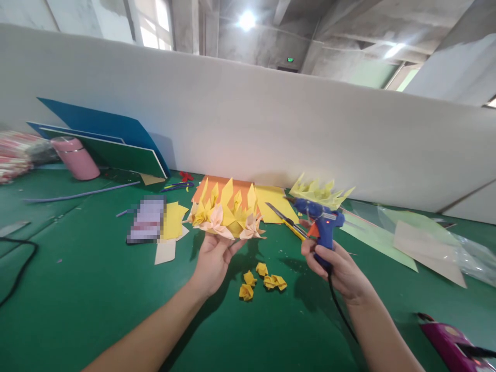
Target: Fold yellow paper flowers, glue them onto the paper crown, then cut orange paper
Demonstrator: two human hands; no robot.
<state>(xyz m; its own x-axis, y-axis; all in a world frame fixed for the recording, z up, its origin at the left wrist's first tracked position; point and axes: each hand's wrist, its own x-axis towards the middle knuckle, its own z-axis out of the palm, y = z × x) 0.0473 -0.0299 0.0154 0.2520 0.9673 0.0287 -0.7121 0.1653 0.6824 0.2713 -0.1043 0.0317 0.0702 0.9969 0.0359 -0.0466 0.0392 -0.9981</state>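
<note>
My left hand (214, 262) grips a yellow paper crown (228, 206) from below, holding it above the table. Pale pink folded paper flowers (217, 221) sit along the crown's lower edge. In my right hand (339, 268) is a blue hot glue gun (324, 227), fingers wrapped round its handle and its nozzle pointing left toward the crown. A small red light glows on the gun's body. Between my hands, several small folded yellow paper flowers (248, 292) lie on the green table (217, 336). Beyond them a yellow utility knife (289, 221) rests near the gun.
A pale yellow-green paper crown (320, 189) stands by the white partition (232, 113). At left are a phone (148, 219), a pink bottle (75, 157) and leaning boards (104, 150). Paper sheets (426, 253) and a purple power strip (449, 343) lie right. The gun's black cord (341, 307) trails down.
</note>
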